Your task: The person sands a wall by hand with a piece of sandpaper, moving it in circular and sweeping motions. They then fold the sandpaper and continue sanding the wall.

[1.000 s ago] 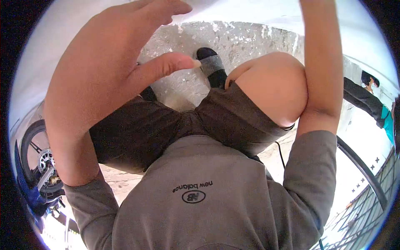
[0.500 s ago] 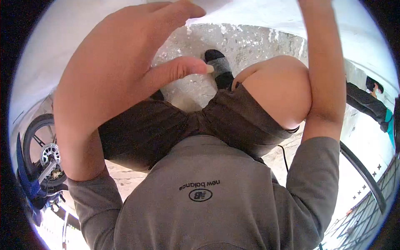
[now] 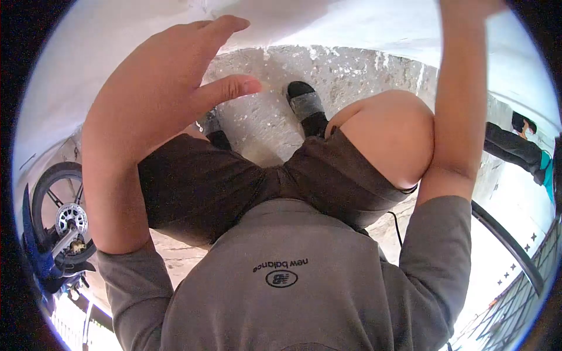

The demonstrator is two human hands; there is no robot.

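Note:
My left hand is raised at the upper left, in front of a white wall. Its thumb stands well apart from the finger above it, and nothing shows between them. The other fingers are mostly hidden behind the back of the hand. At the top right my right forearm reaches up past my bare knee toward the same wall. Only the blurred wrist end of my right hand shows at the frame's edge; its fingers are cut off.
I sit low in dark shorts, feet in sandals on a rough concrete floor spotted with white. A motorcycle wheel is at the left. Another person's dark-trousered leg shows at the right, near a dark curved bar.
My left hand has drawn slightly down and left, away from the middle. The right forearm has shifted a little to the right, and the view has tilted slightly upward.

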